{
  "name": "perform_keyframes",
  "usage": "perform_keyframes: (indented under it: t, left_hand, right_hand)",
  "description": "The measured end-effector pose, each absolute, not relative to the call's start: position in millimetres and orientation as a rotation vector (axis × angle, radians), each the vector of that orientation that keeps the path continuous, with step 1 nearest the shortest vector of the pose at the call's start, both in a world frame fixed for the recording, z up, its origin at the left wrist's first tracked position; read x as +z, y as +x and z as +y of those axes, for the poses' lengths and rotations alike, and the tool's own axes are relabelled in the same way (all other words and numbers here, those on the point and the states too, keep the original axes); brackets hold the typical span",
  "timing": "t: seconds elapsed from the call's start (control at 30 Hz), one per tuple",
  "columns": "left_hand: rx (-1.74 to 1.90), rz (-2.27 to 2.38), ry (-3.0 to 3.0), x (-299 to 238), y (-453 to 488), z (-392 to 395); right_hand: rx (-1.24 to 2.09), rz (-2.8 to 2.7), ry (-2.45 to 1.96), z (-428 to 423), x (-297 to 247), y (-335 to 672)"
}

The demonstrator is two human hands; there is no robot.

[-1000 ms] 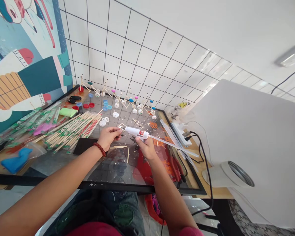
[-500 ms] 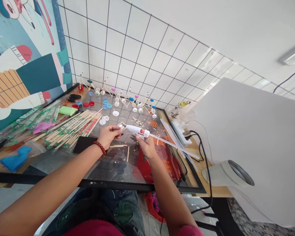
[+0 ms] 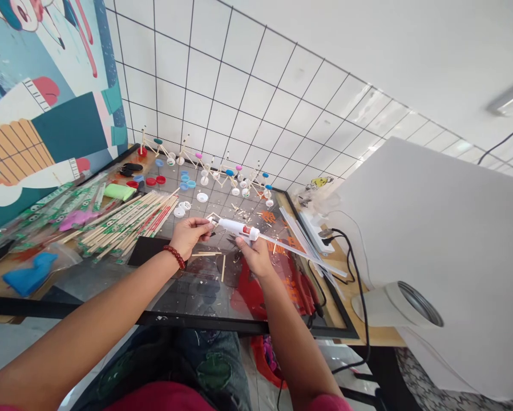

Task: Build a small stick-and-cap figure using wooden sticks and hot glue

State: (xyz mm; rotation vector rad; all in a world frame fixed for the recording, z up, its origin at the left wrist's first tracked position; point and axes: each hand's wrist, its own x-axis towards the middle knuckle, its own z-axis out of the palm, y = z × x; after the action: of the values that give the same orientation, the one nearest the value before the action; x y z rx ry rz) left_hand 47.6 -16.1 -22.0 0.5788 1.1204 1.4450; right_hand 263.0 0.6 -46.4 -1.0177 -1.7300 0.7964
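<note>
My right hand point(image 3: 253, 256) is wrapped round a white glue gun point(image 3: 238, 228) with a red trigger, a clear glue stick trailing out to the right. Its nozzle points left at a small piece of thin wooden sticks point(image 3: 213, 218) pinched in my left hand point(image 3: 190, 234), which wears a red bead bracelet point(image 3: 173, 256). Both hands hover just above the glass tabletop point(image 3: 196, 291). A few loose short sticks point(image 3: 213, 255) lie on the glass under them.
Wrapped chopsticks point(image 3: 125, 224) pile at the left beside a blue bag point(image 3: 27, 275). Bottle caps point(image 3: 186, 184) and stick-and-cap models point(image 3: 234, 178) line the tiled wall. A power strip point(image 3: 314, 228) with black cord sits right, by a large white lamp point(image 3: 419, 257).
Both hands and the glue gun keep almost the same place; the view has shifted slightly.
</note>
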Motion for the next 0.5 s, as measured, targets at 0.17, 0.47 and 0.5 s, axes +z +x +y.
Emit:
perform_keyframes:
  t: [0.17,0.47,0.5]
  left_hand:
    - [1.440,1.120,0.554,-21.7,47.3,-15.2]
    - [1.440,1.120,0.547,-20.5,47.6,-16.4]
    - [1.441,1.119,0.544,-20.5,47.6,-16.4]
  right_hand:
    - [0.797,-1.697,-1.012,1.2,-47.5,262.0]
    - [0.811,-1.690,-0.998,0.4,-48.4,260.5]
    - [0.816,-1.694,-0.991,0.2,-48.0,260.0]
